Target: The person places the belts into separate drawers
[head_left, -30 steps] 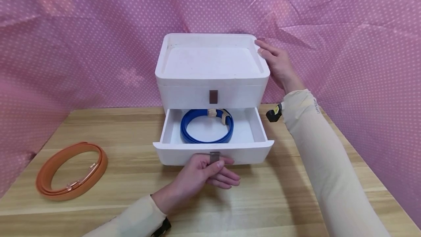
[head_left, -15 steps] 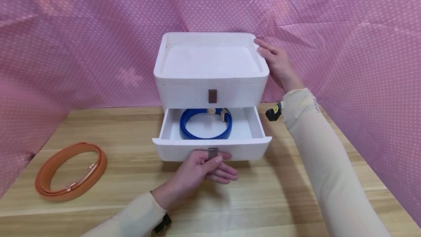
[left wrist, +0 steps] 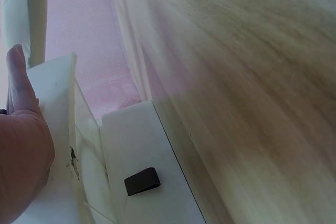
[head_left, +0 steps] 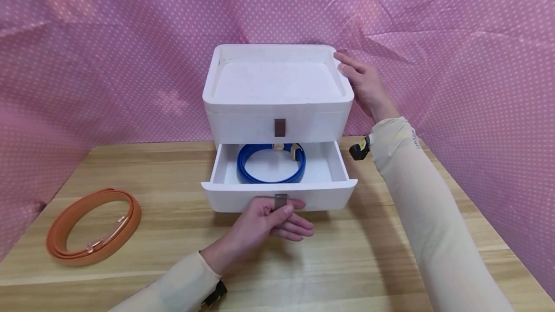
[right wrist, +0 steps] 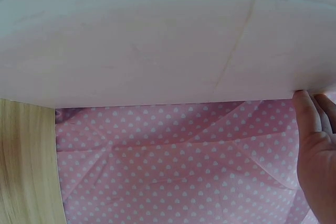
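In the head view, a white drawer box (head_left: 277, 124) stands on the table with a drawer (head_left: 243, 198) pulled out. A coiled blue belt (head_left: 244, 167) with gold-coloured metal pieces lies inside that drawer. The left hand (head_left: 260, 223) has its index finger through the drawer's brown pull tab (head_left: 281, 201), thumb against it, other fingers extended. Touching the box's upper right side is the right hand (head_left: 366, 83), fingers extended; the right wrist view shows fingertips (right wrist: 302, 98) on the white wall (right wrist: 157, 51).
A coiled orange belt (head_left: 97, 249) lies on the wooden table (head_left: 165, 235) at the left. Pink dotted cloth (head_left: 151, 37) hangs behind and at both sides. Near the tabletop, the left wrist view shows another white front (left wrist: 134, 145) with a dark tab (left wrist: 142, 182).
The drawer has slid slightly inward toward the box, the left hand moving with it and the blue belt inside. The right hand has kept its place on the box.
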### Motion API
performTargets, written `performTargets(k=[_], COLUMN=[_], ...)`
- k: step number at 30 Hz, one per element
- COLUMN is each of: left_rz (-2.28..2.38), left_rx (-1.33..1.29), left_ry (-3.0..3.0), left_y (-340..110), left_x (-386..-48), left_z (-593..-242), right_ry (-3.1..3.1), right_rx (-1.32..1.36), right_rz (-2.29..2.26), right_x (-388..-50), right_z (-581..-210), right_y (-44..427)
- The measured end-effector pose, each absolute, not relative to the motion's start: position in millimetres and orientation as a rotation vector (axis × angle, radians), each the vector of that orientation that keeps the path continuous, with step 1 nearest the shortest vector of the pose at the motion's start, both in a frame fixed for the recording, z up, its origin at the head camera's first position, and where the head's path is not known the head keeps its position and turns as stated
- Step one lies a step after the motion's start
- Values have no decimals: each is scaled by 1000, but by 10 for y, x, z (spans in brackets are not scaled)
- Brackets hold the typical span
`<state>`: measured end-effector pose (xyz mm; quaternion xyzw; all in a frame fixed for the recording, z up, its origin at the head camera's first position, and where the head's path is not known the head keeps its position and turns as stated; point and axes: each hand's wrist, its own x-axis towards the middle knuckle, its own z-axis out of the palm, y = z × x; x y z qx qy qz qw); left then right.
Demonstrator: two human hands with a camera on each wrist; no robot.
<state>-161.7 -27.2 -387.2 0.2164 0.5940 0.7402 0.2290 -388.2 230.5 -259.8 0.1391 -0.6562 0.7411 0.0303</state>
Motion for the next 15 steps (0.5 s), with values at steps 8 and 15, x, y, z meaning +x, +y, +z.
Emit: performTargets(k=[8, 15], left_rz=[2034, 2031], left_rx=[606, 610], left_ry=[1659, 1680], left_y=[-267, -262], left_x=[-1638, -1644], left_z=[-3888, -3890], right_ry=[-2038, -2060], right_rx=[429, 449], right_rz=[2266, 2226], right_x=[-3897, -3895], right_z=[-2590, -2600], right_y=[2309, 2318])
